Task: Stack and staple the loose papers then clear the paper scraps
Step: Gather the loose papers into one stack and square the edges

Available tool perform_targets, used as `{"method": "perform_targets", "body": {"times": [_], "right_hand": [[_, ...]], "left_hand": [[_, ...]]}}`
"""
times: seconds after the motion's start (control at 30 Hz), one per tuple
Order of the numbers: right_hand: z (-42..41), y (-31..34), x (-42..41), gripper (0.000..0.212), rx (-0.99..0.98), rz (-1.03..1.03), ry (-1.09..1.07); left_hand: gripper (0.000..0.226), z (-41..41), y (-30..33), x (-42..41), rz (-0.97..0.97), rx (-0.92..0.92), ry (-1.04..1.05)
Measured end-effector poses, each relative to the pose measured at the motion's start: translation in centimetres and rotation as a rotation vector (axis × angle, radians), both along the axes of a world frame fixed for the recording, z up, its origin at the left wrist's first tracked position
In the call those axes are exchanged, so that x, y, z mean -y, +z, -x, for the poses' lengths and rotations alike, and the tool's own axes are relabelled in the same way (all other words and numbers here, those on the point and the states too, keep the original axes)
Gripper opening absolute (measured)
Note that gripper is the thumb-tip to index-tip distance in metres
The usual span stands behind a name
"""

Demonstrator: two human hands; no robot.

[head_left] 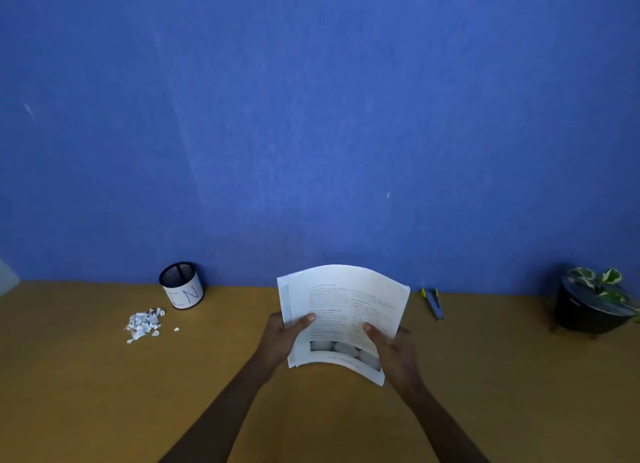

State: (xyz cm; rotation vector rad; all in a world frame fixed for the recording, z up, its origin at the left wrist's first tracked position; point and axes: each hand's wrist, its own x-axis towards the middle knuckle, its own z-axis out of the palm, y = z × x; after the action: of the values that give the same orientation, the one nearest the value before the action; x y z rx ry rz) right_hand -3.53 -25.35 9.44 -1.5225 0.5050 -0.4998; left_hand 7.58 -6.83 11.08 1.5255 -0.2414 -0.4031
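Note:
A stack of printed white papers (346, 300) is held upright above the wooden desk (104, 393), bowed toward me, its sheets slightly uneven at the left edge. My left hand (282, 338) grips the stack's lower left side, thumb on the front page. My right hand (393, 350) grips the lower right side the same way. A pile of white paper scraps (143, 324) lies on the desk to the left. A blue and yellow stapler (433, 303) rests on the desk to the right of the papers, near the wall.
A black mesh cup (181, 286) with a white label stands at the back left, just behind the scraps. A potted plant in a black pot (592, 306) sits at the far right. A blue wall (311, 116) runs along the desk's back edge.

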Motion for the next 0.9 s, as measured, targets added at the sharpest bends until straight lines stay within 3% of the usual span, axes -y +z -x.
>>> {"method": "perform_targets", "body": {"times": [0.27, 0.47, 0.7, 0.9], "right_hand": [[0.3, -0.7, 0.8, 0.028, -0.073, 0.018, 0.105], [0.6, 0.3, 1.8, 0.012, -0.059, 0.088, 0.056], [1.1, 0.3, 1.9, 0.024, -0.061, -0.215, 0.048], [1.5, 0.0, 1.6, 0.054, 0.025, -0.552, 0.117]], "left_hand": [[0.014, 0.4, 0.0, -0.1, -0.017, -0.002, -0.012], [0.017, -0.7, 1.4, -0.2, 0.140, -0.070, 0.130], [0.026, -1.4, 2.4, -0.5, 0.256, -0.135, 0.177], [0.036, -1.7, 2.5, -0.9, 0.312, -0.204, 0.171]]}}
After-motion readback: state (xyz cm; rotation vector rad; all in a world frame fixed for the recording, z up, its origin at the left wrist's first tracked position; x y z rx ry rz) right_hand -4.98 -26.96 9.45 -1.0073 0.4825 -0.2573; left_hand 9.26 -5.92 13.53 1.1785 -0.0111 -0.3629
